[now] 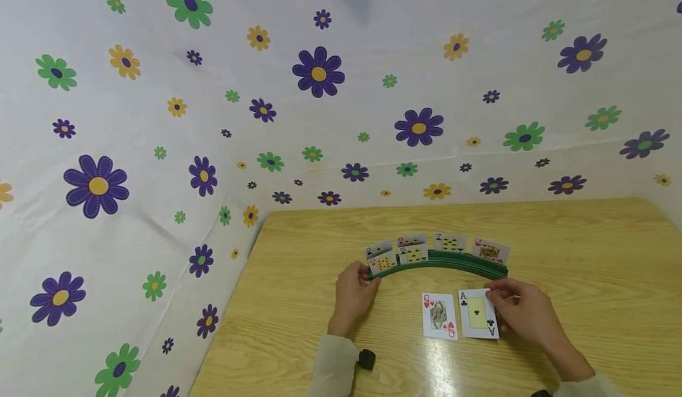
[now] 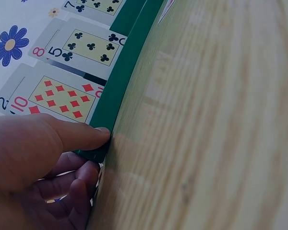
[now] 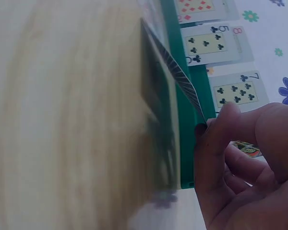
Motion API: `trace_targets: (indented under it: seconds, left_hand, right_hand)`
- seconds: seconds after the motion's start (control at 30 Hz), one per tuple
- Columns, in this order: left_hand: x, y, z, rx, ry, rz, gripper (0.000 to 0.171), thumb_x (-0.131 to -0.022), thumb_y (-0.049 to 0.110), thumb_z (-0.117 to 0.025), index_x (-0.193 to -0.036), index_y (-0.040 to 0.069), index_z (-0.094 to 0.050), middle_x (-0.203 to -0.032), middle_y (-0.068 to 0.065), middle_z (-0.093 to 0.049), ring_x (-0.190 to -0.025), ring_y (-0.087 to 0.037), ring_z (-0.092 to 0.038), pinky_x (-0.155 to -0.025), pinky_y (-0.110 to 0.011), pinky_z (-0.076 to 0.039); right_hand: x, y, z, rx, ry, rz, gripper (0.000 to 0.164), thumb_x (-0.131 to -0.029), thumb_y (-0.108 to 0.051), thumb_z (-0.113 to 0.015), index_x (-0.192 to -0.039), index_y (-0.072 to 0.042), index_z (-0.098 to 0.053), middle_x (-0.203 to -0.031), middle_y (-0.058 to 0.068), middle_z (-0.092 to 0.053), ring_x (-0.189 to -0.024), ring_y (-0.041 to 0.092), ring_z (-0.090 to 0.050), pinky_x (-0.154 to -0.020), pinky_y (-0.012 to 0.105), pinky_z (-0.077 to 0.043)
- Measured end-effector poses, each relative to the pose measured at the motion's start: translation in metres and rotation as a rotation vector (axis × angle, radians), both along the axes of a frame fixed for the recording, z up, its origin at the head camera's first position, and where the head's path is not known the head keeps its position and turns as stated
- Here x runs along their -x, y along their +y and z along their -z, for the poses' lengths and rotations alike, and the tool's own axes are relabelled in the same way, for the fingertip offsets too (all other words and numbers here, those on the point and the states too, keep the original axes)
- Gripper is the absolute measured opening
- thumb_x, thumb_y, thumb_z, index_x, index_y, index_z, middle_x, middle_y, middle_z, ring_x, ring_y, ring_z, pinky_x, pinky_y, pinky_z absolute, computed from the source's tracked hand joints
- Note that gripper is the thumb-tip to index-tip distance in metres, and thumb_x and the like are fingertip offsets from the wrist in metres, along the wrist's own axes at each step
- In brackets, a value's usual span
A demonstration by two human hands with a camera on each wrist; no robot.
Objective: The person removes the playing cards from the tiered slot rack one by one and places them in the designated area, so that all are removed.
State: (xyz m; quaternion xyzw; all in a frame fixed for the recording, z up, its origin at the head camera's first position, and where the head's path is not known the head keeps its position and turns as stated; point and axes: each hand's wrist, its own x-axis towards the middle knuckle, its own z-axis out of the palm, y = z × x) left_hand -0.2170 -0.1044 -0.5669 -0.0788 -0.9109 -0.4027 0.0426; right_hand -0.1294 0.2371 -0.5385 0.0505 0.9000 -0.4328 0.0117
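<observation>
A curved green card holder [image 1: 453,261] stands on the table, its left end gripped by my left hand [image 1: 354,293], thumb on the front edge in the left wrist view. My right hand [image 1: 527,311] pinches the ace of clubs [image 1: 477,314] at its right edge, in front of the holder's right end. Nearly edge-on, that playing card [image 3: 175,72] shows in the right wrist view. Left of it lies the queen of hearts [image 1: 439,315]. Slotted at the holder's left are the ten of diamonds [image 2: 57,98] and the five of clubs [image 2: 90,48], each partly covering another card.
Farther right in the holder stand the seven of clubs [image 1: 450,243] and a red jack [image 1: 490,250]. The wooden table [image 1: 298,249] meets a white flower-print cloth [image 1: 367,95] at its back and left side.
</observation>
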Motion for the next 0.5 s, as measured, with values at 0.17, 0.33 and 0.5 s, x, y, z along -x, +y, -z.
trace_targets:
  seconds: [0.17,0.33,0.5]
  left_hand:
    - [0.0003,-0.0001,0.0009,0.0,-0.011,-0.005,0.019,-0.096,0.012,-0.084,-0.105,0.003,-0.07,-0.095,-0.008,-0.072,-0.076,-0.004,-0.057,-0.07,-0.021,-0.05]
    - [0.0012,0.0,0.0023,-0.002,-0.015,-0.009,0.019,-0.096,0.013,-0.084,-0.105,0.003,-0.07,-0.095,-0.008,-0.072,-0.075,-0.004,-0.057,-0.07,-0.022,-0.049]
    - [0.001,-0.0002,0.0029,0.001,-0.012,-0.011,0.019,-0.096,0.013,-0.084,-0.105,0.003,-0.07,-0.095,-0.008,-0.072,-0.074,-0.003,-0.056,-0.069,-0.022,-0.049]
  right_hand:
    - [-0.0004,-0.0016,0.0057,-0.005,-0.021,-0.017,0.022,-0.105,-0.01,-0.068,-0.121,0.004,-0.076,-0.096,0.01,-0.078,-0.075,0.011,-0.064,-0.054,0.026,-0.051]
    - [0.0011,-0.0042,0.0066,-0.02,-0.017,-0.021,0.021,-0.105,-0.01,-0.069,-0.12,0.004,-0.076,-0.094,0.007,-0.078,-0.076,0.011,-0.063,-0.057,0.025,-0.048]
    - [0.0017,-0.0083,0.0057,-0.021,-0.018,-0.017,0.022,-0.104,-0.009,-0.068,-0.119,0.005,-0.075,-0.091,0.008,-0.076,-0.074,0.013,-0.063,-0.055,0.025,-0.048]
